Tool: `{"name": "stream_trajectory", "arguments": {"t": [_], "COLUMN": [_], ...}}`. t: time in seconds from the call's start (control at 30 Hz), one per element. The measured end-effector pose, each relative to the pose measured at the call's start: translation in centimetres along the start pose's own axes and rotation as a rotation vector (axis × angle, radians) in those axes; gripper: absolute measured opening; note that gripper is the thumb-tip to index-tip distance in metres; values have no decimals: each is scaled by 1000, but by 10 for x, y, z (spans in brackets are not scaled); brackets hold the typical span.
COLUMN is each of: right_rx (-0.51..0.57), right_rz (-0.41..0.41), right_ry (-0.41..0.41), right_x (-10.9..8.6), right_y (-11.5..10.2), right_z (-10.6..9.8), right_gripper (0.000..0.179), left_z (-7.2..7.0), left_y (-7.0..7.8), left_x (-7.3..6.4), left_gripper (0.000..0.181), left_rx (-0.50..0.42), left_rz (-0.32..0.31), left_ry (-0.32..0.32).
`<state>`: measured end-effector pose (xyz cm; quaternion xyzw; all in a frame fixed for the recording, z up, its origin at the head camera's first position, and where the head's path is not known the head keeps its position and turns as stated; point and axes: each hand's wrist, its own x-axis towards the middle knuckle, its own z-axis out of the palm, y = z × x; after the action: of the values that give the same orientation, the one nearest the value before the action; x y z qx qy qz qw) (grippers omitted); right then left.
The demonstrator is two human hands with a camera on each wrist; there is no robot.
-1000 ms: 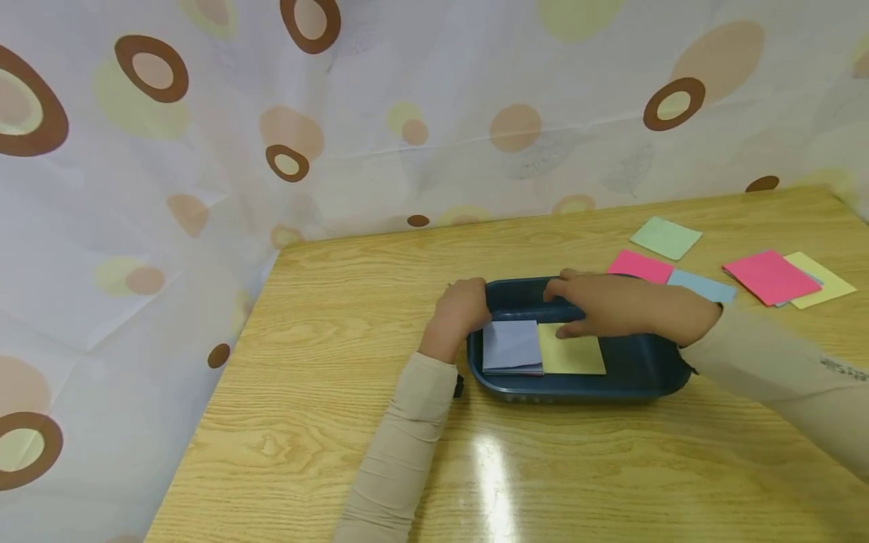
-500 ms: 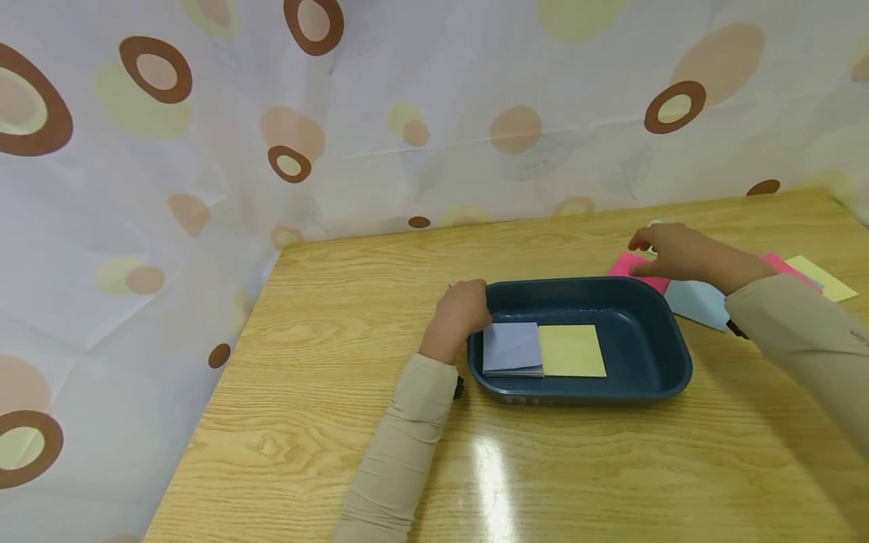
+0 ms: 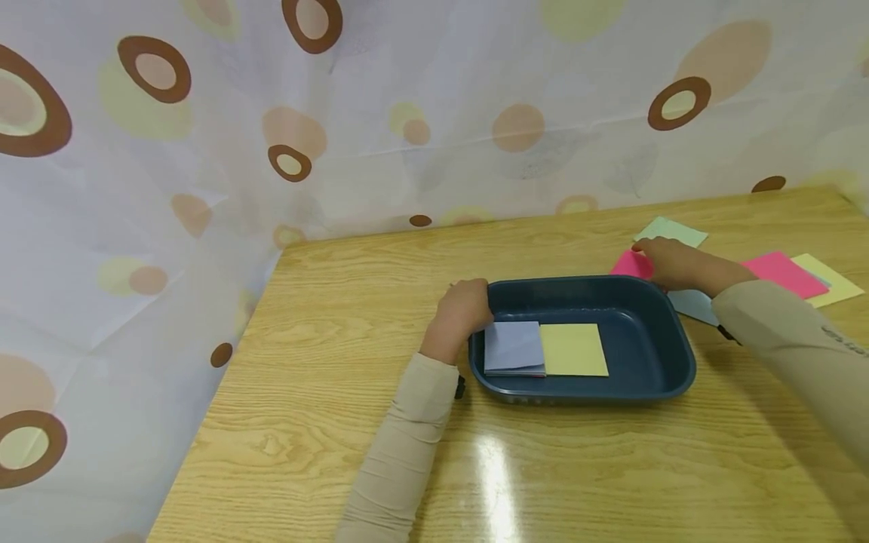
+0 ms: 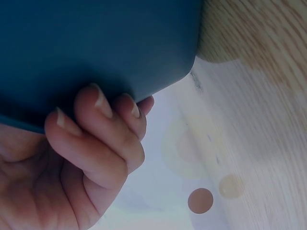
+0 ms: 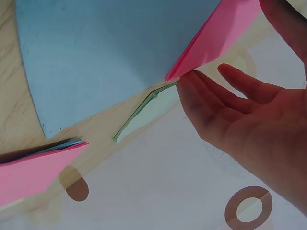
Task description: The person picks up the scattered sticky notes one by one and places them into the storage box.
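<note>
My left hand (image 3: pixel 463 313) grips the left end of a dark blue plastic tub (image 3: pixel 645 351), its fingers (image 4: pixel 103 124) curled against the outside wall. Inside the tub, a lavender stack of paper squares (image 3: pixel 513 347) lies beside a yellow square (image 3: pixel 574 350). Beyond the tub's far right corner, my right hand (image 3: pixel 675 265) pinches a pink paper square (image 3: pixel 631 264), which is lifted and bent. In the right wrist view, the fingertips (image 5: pixel 189 84) meet the edge of the pink paper. A blue paper square (image 5: pixel 105 52) lies close by, partly under the wrist in the head view.
A pale green square (image 3: pixel 672 230) lies behind the right hand. Farther right, a pink square (image 3: pixel 787 273) overlaps a yellow one (image 3: pixel 831 280) on the wooden table (image 3: pixel 326 422). A dotted curtain (image 3: pixel 434 113) hangs along the back and left edges.
My right hand has left the yellow square in the tub, moved right and back to the loose papers, and taken hold of the pink square. My left hand stays on the tub.
</note>
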<state>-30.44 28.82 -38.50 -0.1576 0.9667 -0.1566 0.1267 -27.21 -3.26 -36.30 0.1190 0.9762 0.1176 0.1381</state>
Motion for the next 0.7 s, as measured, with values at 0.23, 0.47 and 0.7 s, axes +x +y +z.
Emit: {"name": "stream_trajectory", "arguments": {"t": [0.23,0.47,0.7], "right_rx": [57,79,-72], "right_rz": [16,2,-35], "right_ry": [11,49,82], "right_x": [0,0,2], "right_y": [-3,-3,-7], "right_z": [0,2,-3], "right_gripper": [73,71,68], "left_z": [-1,-1,-2], "left_y": [0,0,0], "left_x": [-1,-2,-3], "left_gripper": [36,37,38], "left_rx": [-10,-9,-11], "left_rz": [8,6,12], "left_ry": [2,0,-1]}}
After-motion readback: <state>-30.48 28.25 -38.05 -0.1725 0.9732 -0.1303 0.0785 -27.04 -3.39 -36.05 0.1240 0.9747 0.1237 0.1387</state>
